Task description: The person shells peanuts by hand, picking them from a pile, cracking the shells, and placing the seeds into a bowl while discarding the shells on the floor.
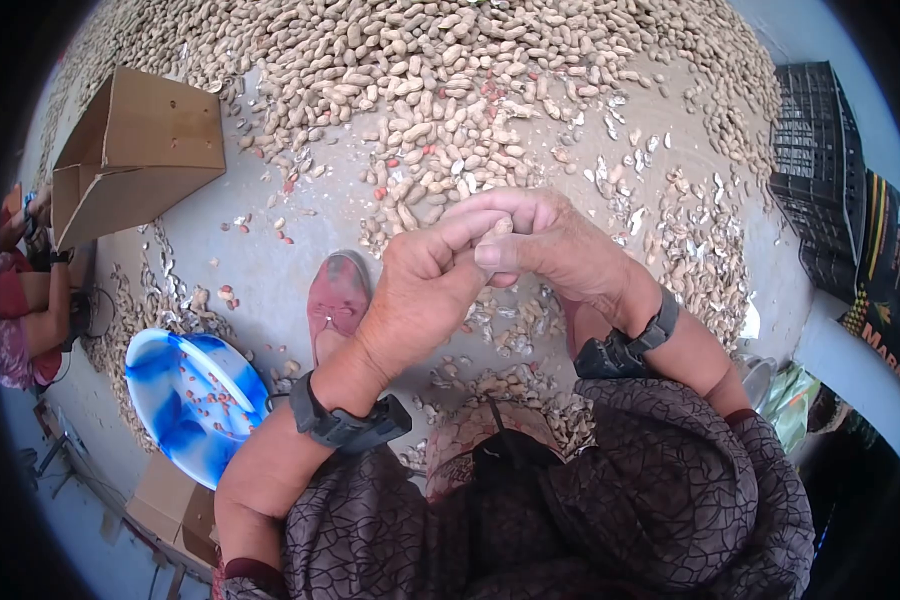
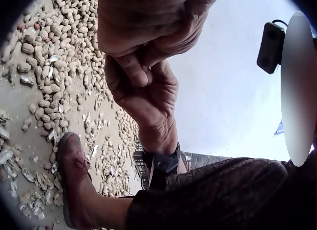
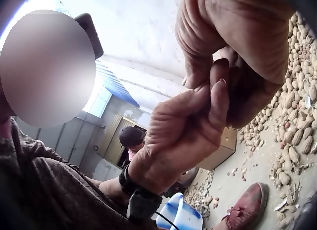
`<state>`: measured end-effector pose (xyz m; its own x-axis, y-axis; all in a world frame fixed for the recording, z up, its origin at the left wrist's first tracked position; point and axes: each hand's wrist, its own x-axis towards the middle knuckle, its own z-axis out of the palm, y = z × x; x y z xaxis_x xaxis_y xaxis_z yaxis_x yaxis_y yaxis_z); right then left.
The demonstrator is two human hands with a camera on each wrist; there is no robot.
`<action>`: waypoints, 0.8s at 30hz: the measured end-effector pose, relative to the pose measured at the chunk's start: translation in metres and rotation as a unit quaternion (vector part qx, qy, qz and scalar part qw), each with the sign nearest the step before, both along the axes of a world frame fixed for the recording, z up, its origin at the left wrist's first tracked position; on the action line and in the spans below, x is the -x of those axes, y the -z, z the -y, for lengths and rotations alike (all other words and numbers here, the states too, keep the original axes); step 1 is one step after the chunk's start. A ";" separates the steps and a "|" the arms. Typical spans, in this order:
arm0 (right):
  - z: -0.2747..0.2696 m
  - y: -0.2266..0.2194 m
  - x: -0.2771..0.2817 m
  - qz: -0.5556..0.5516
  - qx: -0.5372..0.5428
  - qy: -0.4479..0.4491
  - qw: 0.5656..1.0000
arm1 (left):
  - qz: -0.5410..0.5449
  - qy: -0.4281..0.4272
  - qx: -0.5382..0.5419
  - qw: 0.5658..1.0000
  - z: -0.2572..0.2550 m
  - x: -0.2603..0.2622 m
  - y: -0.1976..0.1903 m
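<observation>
Most of the work looks left: a broad pile of unshelled peanuts (image 1: 440, 60) spreads over the floor (image 1: 295, 120) beyond both hands. Past the left hand, to its outer side, a basin (image 1: 170, 365) contains only a scatter of red kernels, a small share done. Left hand (image 1: 425, 265) and right hand (image 1: 560, 245) meet, fingers bent, pinching one peanut (image 1: 501, 228) between their tips; whether it is cracked, I cannot tell. Below them, empty shells (image 1: 515, 325) litter the floor, evidence of some already opened.
</observation>
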<state>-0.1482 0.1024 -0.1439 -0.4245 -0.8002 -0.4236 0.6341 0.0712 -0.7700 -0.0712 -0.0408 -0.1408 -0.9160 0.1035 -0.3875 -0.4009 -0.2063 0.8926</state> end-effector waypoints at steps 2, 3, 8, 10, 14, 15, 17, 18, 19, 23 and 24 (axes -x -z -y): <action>0.000 -0.001 0.000 0.004 0.003 0.000 1.000 | 0.014 0.004 -0.020 1.000 0.001 0.000 0.000; -0.001 0.000 0.000 0.006 0.012 0.002 1.000 | 0.015 0.004 -0.020 1.000 0.003 0.000 0.000; -0.001 -0.001 0.000 0.020 0.030 0.019 0.999 | -0.019 -0.007 -0.168 0.986 0.003 -0.003 0.006; -0.002 -0.010 0.004 0.000 -0.017 -0.013 1.000 | -0.012 -0.002 -0.161 0.987 0.003 -0.001 -0.002; 0.004 -0.013 0.001 -0.086 -0.057 -0.006 0.995 | -0.020 0.015 -0.117 0.993 0.009 0.001 -0.007; 0.004 -0.007 -0.001 -0.160 -0.055 0.003 0.986 | -0.020 0.015 -0.116 0.993 0.009 0.000 -0.006; 0.006 0.005 -0.005 -0.234 -0.053 0.011 0.971 | 0.028 -0.007 -0.065 0.997 0.009 0.000 -0.002; 0.009 0.010 -0.009 -0.144 -0.044 0.025 0.988 | 0.028 -0.007 -0.065 0.997 0.008 0.001 -0.001; 0.010 0.012 -0.011 -0.052 -0.034 0.037 0.997 | 0.028 -0.014 -0.066 0.997 0.006 0.002 0.000; 0.003 0.001 0.001 -0.191 -0.089 -0.048 0.976 | 0.009 -0.067 -0.046 0.997 0.000 0.004 0.007; 0.001 -0.002 0.005 -0.152 -0.075 -0.028 0.985 | 0.008 -0.068 -0.046 0.997 0.001 0.005 0.003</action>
<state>-0.1528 0.1019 -0.1418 -0.5076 -0.7640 -0.3983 0.3678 0.2260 -0.9020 -0.0757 -0.0419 -0.1439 -0.9179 0.0146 -0.3965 -0.3776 -0.3393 0.8616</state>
